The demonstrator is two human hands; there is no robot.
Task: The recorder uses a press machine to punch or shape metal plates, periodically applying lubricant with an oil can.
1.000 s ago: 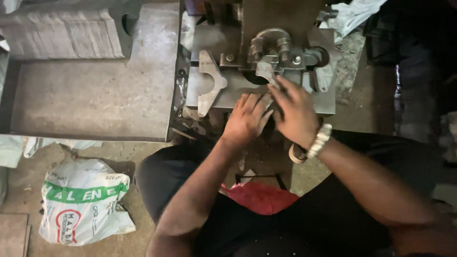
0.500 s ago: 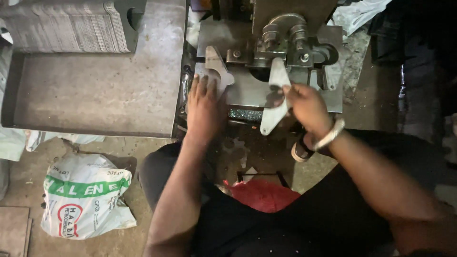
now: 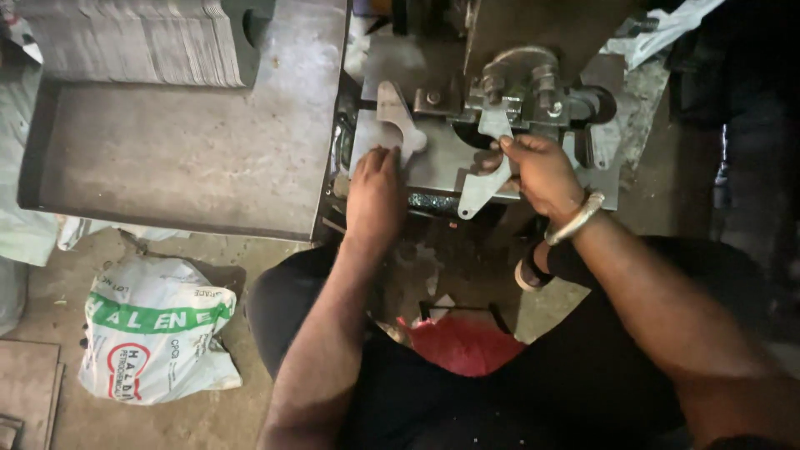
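A shallow grey metal tray [image 3: 175, 158] sat on the left, its floor bare and scuffed. At its far end stood a dense stack of thin metal sheets [image 3: 133, 42], packed on edge. Below the tray, on the dusty concrete floor [image 3: 275, 250], lay a crumpled white plastic sack [image 3: 154, 329] with a green band and a red mark. Pale cloth [image 3: 25, 225] bunched at the left edge, just beside the tray's wall. A red cloth [image 3: 467, 342] showed lower down. Crumpled white plastic [image 3: 667, 29] lay at the top right.

a crumpled white sack [image 3: 154, 333] with a green band and red-ringed emblem lies on the floor, lower left.
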